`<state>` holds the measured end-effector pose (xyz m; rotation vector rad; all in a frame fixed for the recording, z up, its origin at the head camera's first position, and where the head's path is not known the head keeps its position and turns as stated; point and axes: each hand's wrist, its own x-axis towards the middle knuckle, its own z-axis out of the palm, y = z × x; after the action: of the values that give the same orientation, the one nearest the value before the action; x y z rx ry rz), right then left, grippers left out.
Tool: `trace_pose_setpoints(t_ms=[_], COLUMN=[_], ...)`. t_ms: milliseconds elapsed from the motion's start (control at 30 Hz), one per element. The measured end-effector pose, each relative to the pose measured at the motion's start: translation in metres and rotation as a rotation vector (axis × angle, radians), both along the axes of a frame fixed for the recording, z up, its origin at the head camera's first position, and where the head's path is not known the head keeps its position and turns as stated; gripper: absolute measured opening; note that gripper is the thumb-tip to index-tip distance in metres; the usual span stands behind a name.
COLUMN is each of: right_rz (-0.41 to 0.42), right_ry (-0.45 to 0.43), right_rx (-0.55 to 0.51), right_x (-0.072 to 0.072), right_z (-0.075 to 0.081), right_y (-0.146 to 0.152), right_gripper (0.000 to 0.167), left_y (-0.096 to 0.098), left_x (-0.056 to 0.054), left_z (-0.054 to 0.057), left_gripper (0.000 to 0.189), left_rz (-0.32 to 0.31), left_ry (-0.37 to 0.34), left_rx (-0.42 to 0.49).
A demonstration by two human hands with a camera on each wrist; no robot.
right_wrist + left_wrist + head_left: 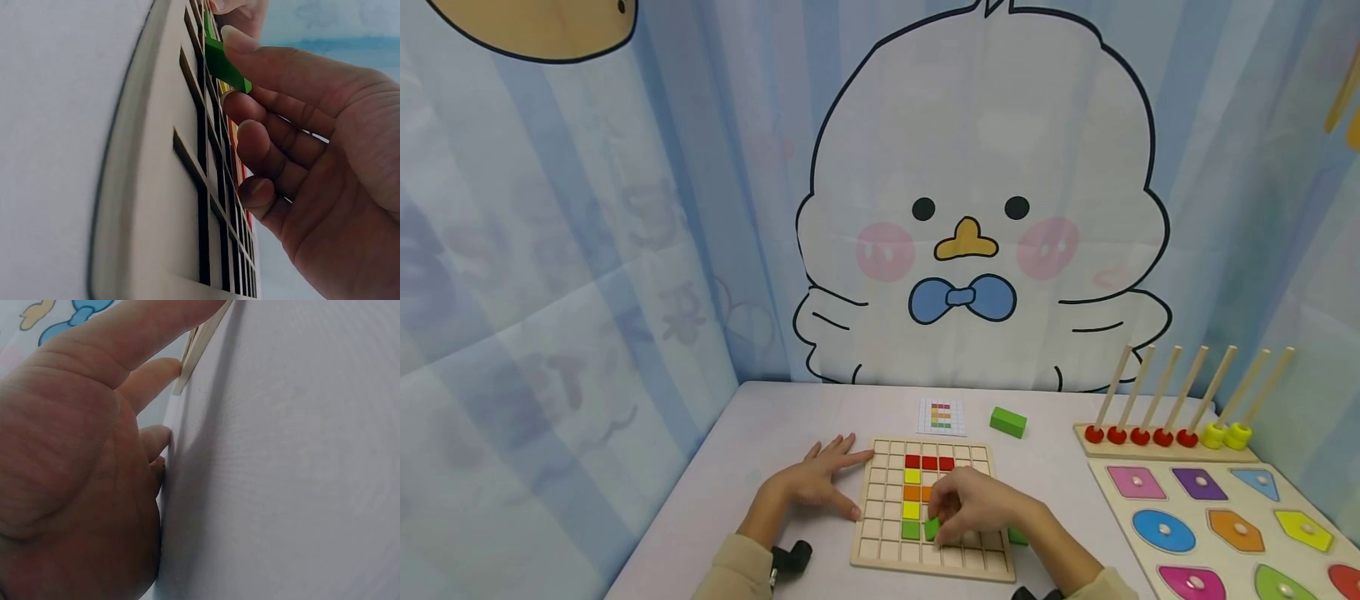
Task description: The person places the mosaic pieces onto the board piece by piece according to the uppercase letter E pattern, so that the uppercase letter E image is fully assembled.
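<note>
A wooden grid board [880, 550] lies on the table with red, yellow, orange and green squares set in its cells. My right hand [981, 502] is over its lower middle, pinching a small green block [226, 65] between thumb and fingers. In the head view that block is tilted at a cell just right of a seated green square [911, 529]. The right hand hides part of the orange row. My left hand [817, 479] rests at the board's left side, fingers spread, with index fingertip and thumb tip at the edge.
Behind the board lie a printed pattern card [942, 417] and a green block [1007, 422]. Another green piece [1018, 537] shows by the right wrist. To the right are a peg stand [1165, 447] with red and yellow beads and a shape puzzle board [1195, 496].
</note>
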<state>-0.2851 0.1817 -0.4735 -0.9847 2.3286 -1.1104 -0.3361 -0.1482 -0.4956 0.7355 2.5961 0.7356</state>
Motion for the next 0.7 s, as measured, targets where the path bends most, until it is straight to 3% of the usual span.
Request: trace_pose_setpoints(t_ms=[700], right_rz=[-0.028], right_ry=[-0.002], right_rx=[0.038], right_x=[0.0034], right_z=[-0.0022], right_y=[-0.0044], right_gripper=[0.024], left_y=[-0.0006], left_x=[0.0019], left_z=[0.0001], left_gripper=[0.1], left_rz=[0.009], left_ry=[0.0], left_rx=[0.007])
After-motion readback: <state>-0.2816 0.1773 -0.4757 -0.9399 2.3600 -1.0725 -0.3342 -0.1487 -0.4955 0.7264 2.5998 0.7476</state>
